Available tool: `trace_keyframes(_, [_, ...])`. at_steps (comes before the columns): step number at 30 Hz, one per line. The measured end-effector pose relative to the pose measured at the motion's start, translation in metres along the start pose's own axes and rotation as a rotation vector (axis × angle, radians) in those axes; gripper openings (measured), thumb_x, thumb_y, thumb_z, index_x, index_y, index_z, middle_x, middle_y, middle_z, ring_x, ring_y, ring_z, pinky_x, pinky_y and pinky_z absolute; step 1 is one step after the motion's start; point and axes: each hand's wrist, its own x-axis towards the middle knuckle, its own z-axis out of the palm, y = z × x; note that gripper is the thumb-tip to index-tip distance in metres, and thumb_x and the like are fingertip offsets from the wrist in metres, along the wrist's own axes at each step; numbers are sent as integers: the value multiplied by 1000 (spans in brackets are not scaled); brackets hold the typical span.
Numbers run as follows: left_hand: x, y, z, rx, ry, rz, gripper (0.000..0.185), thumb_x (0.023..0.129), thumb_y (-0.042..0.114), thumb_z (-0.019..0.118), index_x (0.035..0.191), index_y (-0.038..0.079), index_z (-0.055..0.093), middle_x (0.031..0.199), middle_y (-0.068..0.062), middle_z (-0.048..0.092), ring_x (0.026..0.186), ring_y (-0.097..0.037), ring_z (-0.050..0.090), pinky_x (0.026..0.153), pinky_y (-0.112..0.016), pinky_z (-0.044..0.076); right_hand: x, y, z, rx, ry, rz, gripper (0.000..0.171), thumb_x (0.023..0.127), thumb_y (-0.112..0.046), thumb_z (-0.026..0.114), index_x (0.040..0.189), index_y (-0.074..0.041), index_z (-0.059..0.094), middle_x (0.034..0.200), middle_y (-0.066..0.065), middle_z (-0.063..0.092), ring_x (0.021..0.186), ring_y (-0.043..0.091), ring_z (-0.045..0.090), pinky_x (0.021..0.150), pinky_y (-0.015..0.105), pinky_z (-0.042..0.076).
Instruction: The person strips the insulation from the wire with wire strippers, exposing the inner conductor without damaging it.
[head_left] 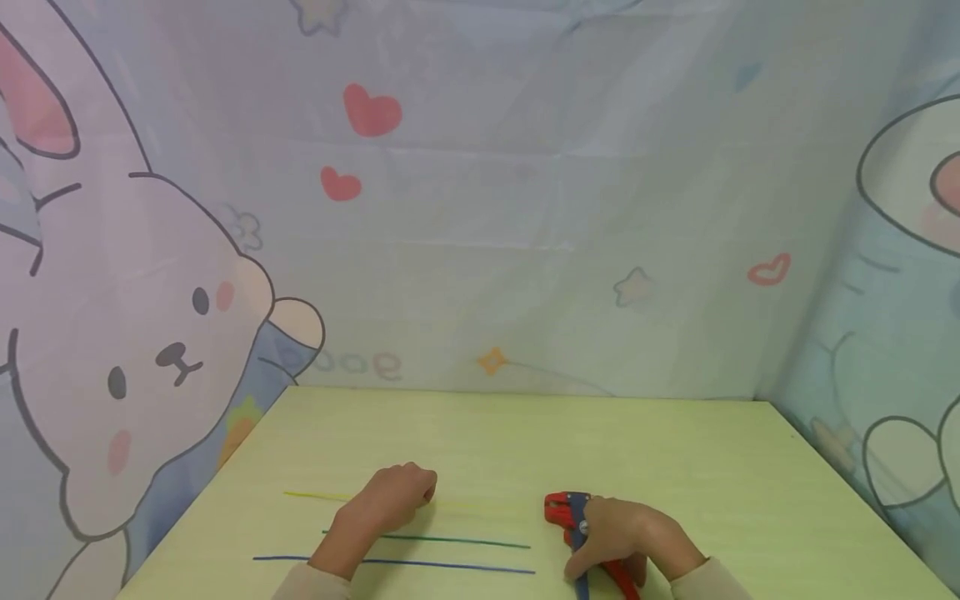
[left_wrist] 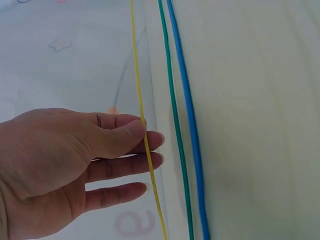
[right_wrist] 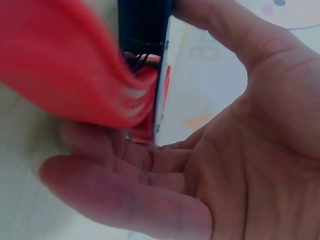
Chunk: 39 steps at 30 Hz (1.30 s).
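Around three sides hangs a pale printed fabric backdrop [head_left: 525, 208] with a cartoon rabbit, red hearts and stars, and in front of it lies the pale yellow-green tabletop [head_left: 675, 450], broad and flat. Down near the tabletop's near edge, right of centre, the right hand [head_left: 633, 542] lies over a red-and-blue wire stripper tool [head_left: 566, 510], whose red head points toward the left edge; in the right wrist view the fingers [right_wrist: 125, 200] curl under the red handle and the thumb reaches over the dark body, so the tool is gripped, though the handle there is blurred. Over on the left half, the left hand [head_left: 393, 498] sits knuckles-up on the tabletop, and the left wrist view shows its thumb and fingers [left_wrist: 125, 137] pinching a thin yellow wire [left_wrist: 145, 145]. That yellow wire is the farthest of three from the near edge, running parallel to it, its left end clear of the hand. Next toward the near edge comes a thin green wire [head_left: 450, 540], passing under the left wrist, and nearest the edge a thin blue wire [head_left: 450, 567], the longest on show, lying just beside the green one and apart from the yellow one. The right ends of the green and blue wires stop just short of the stripper.
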Motion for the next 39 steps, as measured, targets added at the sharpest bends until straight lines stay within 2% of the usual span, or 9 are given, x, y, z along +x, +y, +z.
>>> trace_keyframes(4, [1, 0, -3, -17, -3, -7, 25, 78, -8, 61, 74, 15, 51, 66, 10, 41, 58, -7, 36, 52, -22, 34, 4, 6, -3, 26, -9, -8, 50, 60, -40, 79, 83, -4, 53, 70, 7, 53, 52, 18, 54, 44, 33, 46])
trace_keyframes(10, [1, -1, -7, -132, -42, -64, 17, 85, -2, 57, 78, 13, 52, 71, 8, 44, 64, -9, 39, 58, -24, 36, 5, 12, -5, 47, 16, -90, 36, 62, -29, 76, 78, -6, 53, 66, 2, 49, 55, 14, 42, 48, 27, 31])
trace_keyframes(17, [2, -4, -8, -151, -55, -81, 15, 86, -4, 55, 84, 11, 52, 77, 6, 49, 70, -10, 46, 62, -26, 40, 1, 15, -12, 124, 13, -113, 30, 64, -17, 76, 77, -4, 52, 63, 8, 56, 49, 19, 54, 43, 29, 45])
trace_keyframes(20, [3, -6, -8, -132, -33, -90, 16, 86, -4, 55, 83, 11, 51, 75, 6, 47, 69, -10, 44, 61, -26, 39, -1, 17, -16, 196, 20, -139, 29, 66, -9, 73, 80, -2, 49, 68, 12, 56, 50, 26, 59, 43, 35, 48])
trace_keyframes(25, [5, -7, -9, -151, 34, -92, 14, 90, 5, 54, 79, 13, 50, 70, 5, 45, 62, -9, 39, 56, -24, 35, 1, 18, -19, 268, 36, -198, 27, 68, -7, 73, 81, -1, 50, 70, 12, 58, 50, 27, 60, 47, 35, 50])
trace_keyframes(28, [6, -7, -10, -141, 86, -73, 9, 88, 8, 57, 83, 15, 56, 77, 4, 54, 68, -9, 47, 59, -24, 40, 6, 18, -19, 354, 49, -238, 25, 68, -10, 73, 80, 0, 54, 67, 12, 61, 50, 27, 62, 50, 35, 50])
trace_keyframes(32, [7, -8, -12, -117, 144, -54, 7, 87, 11, 60, 88, 18, 63, 83, 5, 60, 73, -10, 53, 63, -25, 44, 13, 22, -20, 577, 14, -301, 27, 71, -12, 74, 86, 4, 59, 75, 15, 63, 61, 29, 63, 55, 39, 52])
trace_keyframes(35, [8, -8, -14, -118, 174, -50, 8, 88, 12, 59, 83, 19, 62, 75, 8, 56, 65, -8, 49, 60, -23, 42, 19, 26, -20, 731, -57, -334, 34, 73, -12, 73, 95, 9, 58, 82, 17, 63, 68, 30, 63, 61, 42, 52])
trace_keyframes(39, [7, -7, -16, -122, 192, -45, 13, 89, 13, 58, 78, 19, 57, 66, 9, 47, 58, -7, 39, 55, -22, 38, 24, 32, -20, 854, -171, -371, 43, 78, -13, 70, 107, 14, 52, 92, 18, 59, 71, 25, 60, 67, 43, 51])
